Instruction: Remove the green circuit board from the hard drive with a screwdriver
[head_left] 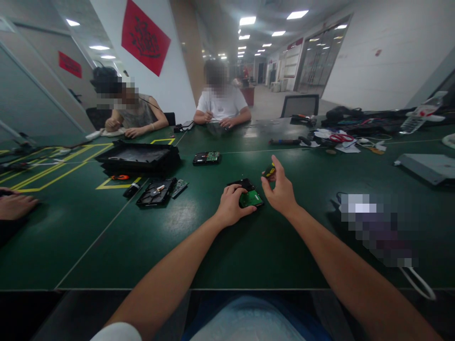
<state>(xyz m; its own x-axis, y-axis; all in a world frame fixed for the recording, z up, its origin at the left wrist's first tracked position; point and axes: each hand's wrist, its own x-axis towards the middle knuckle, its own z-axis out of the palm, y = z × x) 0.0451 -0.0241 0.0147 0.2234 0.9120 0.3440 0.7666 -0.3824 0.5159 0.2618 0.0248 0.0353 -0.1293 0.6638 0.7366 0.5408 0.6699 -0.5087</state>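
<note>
My left hand (230,204) is closed around a hard drive (251,198) on the table, its thumb along the near edge and its fingers over the far side. The drive lies with its green circuit board facing up. Just right of it and raised above the table, my right hand (282,192) grips a small screwdriver (270,170) with a yellow and black handle between thumb and fingers. The screwdriver's tip cannot be made out. Farther off on the table lies a second hard drive (206,157), and to the left an opened drive casing (156,192) beside a loose circuit board (180,187).
A black tray (138,158) stands at the left, with an orange-handled tool (120,177) before it. To the right lie a pixelated object (377,227), a grey box (428,168), red scissors (341,138) and a bottle (421,113). Two people sit opposite; another person's hand (16,204) rests at far left.
</note>
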